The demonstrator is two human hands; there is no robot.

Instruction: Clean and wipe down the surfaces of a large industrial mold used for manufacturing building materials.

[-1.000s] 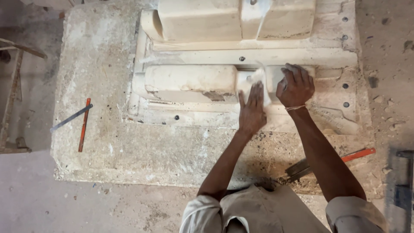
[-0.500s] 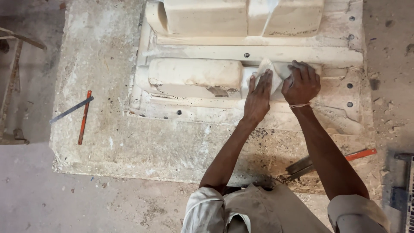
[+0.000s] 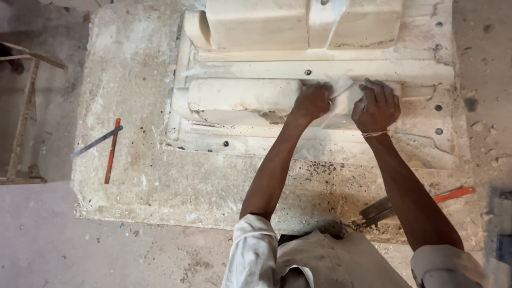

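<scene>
Left hand (image 3: 312, 100): lay on the right end of the rounded block (image 3: 242, 100), fingers curled shut on the near edge of a pale sheet (image 3: 341, 85). Whether the palm also pressed the block could not be told.

Right hand (image 3: 376, 105): rested just right of the left hand, fingers bent down onto the same sheet and the surface under it; whether it pinched the sheet or only pressed it could not be told. A thin band showed at the wrist.

Sheet: small, whitish, crumpled, lying between the two hands at the block's right end, one corner sticking up toward the ridge (image 3: 320, 70) behind.

Block: long, cream-coloured, with rounded edges, lying crosswise on the mould (image 3: 421, 144), its lower edge chipped near the middle.

Mould: a pale, stepped casting with dark bolt holes along its right and lower rims, set on the slab (image 3: 133, 160). A larger raised form (image 3: 256, 24) stood at its far side.

Slab: rough grey concrete, dusty, with dark specks near the person's side.

Red bar (image 3: 111, 151): lay on the slab's left part, crossed by a grey strip (image 3: 96, 142), well apart from the hands.

Red-handled tool (image 3: 416, 202): lay on the slab's near right edge, partly hidden by the right forearm.

Wooden frame (image 3: 24, 112): stood on the floor left of the slab.
</scene>
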